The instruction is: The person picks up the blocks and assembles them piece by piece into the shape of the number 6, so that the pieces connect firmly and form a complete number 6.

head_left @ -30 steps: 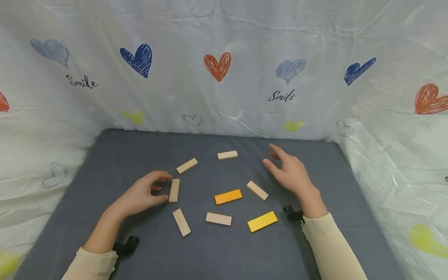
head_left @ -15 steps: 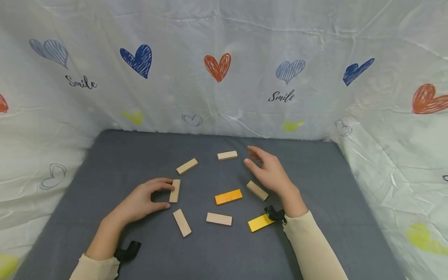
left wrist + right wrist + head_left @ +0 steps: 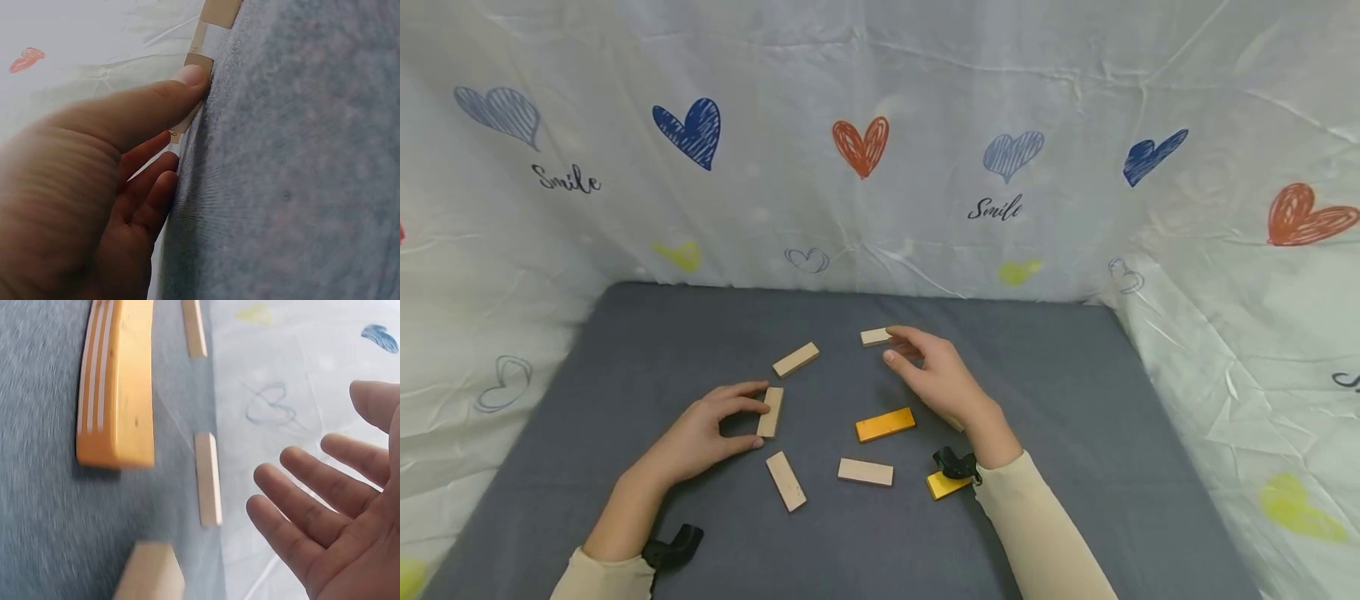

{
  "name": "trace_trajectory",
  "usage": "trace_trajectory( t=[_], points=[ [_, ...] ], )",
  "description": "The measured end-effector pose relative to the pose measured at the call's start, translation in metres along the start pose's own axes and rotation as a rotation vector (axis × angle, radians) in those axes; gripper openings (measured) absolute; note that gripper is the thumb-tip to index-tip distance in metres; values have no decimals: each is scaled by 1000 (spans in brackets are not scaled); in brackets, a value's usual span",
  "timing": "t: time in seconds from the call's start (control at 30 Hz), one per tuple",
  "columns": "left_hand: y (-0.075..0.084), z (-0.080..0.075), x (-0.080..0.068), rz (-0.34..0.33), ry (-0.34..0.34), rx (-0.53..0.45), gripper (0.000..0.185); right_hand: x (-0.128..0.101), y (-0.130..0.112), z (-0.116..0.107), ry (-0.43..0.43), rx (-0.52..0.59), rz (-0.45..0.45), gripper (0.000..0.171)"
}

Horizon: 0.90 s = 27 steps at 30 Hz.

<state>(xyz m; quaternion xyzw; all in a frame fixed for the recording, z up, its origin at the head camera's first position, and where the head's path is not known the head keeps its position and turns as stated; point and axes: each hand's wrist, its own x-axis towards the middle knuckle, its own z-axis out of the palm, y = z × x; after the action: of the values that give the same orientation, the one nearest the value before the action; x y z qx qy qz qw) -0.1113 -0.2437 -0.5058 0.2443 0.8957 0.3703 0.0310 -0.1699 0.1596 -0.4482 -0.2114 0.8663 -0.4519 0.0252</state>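
Note:
At the left, my left hand (image 3: 703, 429) holds a plain wooden block (image 3: 771, 417) lying on the cloth, thumb at its near end and fingers along its far part. The left wrist view shows that thumb (image 3: 169, 94) pressed against the block's end. My right hand (image 3: 936, 375) hovers toward the back, its fingertips overlapping the right end of the far plain block (image 3: 872, 337) in the head view. In the right wrist view its fingers are spread with nothing between them, and the far block (image 3: 208, 481) stands apart from them.
An orange block (image 3: 885, 425) lies mid-table. Plain blocks lie at the back left (image 3: 796, 360), front left (image 3: 786, 482) and front middle (image 3: 866, 472). My right forearm partly covers a yellow block (image 3: 938, 485) and another plain block. A white heart-printed curtain (image 3: 775, 208) borders the grey cloth.
My right hand has moved left across the table to the far plain block. My left hand's fingers have come onto the left plain block, whose position barely differs.

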Motion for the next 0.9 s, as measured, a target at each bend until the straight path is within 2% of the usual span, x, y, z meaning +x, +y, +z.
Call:
trace_trajectory(
  t=[0.3, 0.47, 0.67, 0.9],
  points=[
    [-4, 7, -4, 4, 23, -82, 42, 9, 0, 21, -33, 18, -44, 50],
    [-3, 7, -2, 14, 27, -82, 42, 18, -5, 27, -53, -1, -57, 50],
    [-2, 5, -1, -5, 26, -93, 41, 35, -13, 37, -84, -6, -83, 55],
    [-5, 4, -2, -9, 29, -94, 41, 43, -16, 50, -85, 4, -66, 58]
  ],
)
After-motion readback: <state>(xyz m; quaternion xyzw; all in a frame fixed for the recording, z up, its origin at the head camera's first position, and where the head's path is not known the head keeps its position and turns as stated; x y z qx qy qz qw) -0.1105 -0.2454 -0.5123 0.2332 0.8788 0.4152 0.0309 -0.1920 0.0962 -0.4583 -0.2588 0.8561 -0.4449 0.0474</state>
